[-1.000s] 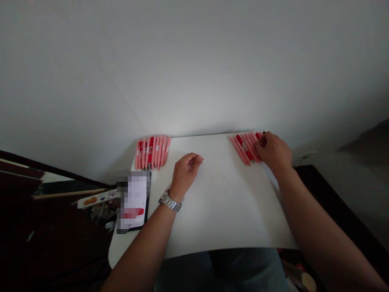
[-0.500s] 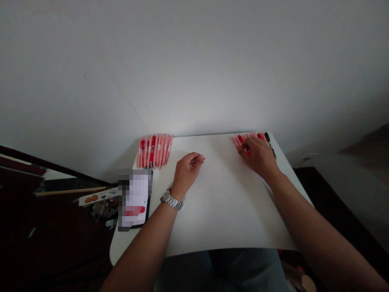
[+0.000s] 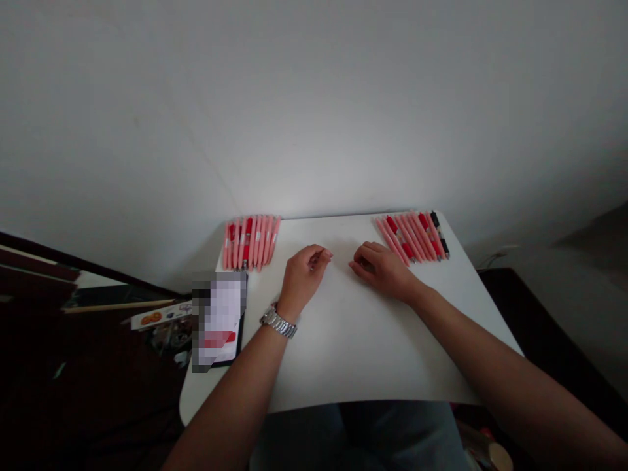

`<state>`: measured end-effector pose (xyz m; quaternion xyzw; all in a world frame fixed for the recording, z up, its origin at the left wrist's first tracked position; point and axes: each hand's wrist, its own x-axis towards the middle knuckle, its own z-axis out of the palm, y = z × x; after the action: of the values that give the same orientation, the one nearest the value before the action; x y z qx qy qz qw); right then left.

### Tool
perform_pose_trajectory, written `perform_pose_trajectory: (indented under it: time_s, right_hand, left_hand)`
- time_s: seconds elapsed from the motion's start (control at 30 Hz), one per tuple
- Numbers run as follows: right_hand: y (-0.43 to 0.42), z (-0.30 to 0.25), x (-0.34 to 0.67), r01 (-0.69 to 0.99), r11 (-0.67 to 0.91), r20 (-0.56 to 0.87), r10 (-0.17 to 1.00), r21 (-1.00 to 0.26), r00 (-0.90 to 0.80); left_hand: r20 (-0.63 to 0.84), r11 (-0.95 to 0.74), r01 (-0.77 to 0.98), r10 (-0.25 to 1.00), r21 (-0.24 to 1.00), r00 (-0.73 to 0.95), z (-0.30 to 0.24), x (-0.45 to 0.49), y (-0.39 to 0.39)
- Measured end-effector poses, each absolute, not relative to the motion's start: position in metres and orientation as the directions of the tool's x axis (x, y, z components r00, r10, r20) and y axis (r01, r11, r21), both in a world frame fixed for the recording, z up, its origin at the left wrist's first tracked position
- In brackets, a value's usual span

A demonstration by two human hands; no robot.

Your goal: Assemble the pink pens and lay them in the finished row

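Two rows of pink and red pens lie at the far corners of a small white table (image 3: pixel 353 353): one row at the back left (image 3: pixel 251 242), the other at the back right (image 3: pixel 413 236), with a black pen (image 3: pixel 439 233) at its right end. My left hand (image 3: pixel 303 275), with a metal watch on the wrist, rests mid-table with fingers curled loosely. My right hand (image 3: pixel 385 269) rests just to its right, fingers curled under; I see nothing in either hand. Both hands lie apart from the pens.
A phone (image 3: pixel 219 320) with a blurred screen lies at the table's left edge. Dark furniture with a wooden stick and small clutter (image 3: pixel 157 320) stands to the left. A white wall rises right behind the table. My legs show below the near edge.
My right hand has left the right-hand row of pens and drawn back to the middle of the table, beside my left hand. The left hand has stayed put.
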<state>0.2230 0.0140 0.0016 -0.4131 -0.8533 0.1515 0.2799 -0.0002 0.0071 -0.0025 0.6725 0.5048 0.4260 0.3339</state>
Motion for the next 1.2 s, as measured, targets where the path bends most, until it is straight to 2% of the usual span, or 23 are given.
perform_pose_trajectory:
  time_s: [0.2,0.67,0.83,0.97,1.2]
  right_hand:
    - [0.016,-0.005,0.225,0.581,0.563,0.338,0.823,-0.588,-0.456]
    - [0.019,-0.005,0.227,0.584,0.54,0.317,0.837,-0.606,-0.445]
    - [0.019,-0.004,0.228,0.58,0.533,0.311,0.841,-0.616,-0.442]
    - [0.018,-0.004,0.23,0.576,0.535,0.314,0.84,-0.618,-0.443]
    - [0.018,-0.007,0.233,0.567,0.539,0.319,0.837,-0.623,-0.445]
  left_hand:
    - [0.231,-0.263,0.404,0.965,0.876,0.126,-0.002,0.0,0.007]
    - [0.253,-0.275,0.409,0.961,0.87,0.108,0.002,-0.001,0.005]
    - [0.378,-0.335,0.627,0.923,0.703,0.07,0.007,-0.007,0.005]
    - [0.455,-0.276,0.764,0.89,0.583,-0.025,0.013,-0.014,0.008]
    - [0.555,-0.134,0.895,0.82,0.426,-0.141,0.022,-0.03,0.013]
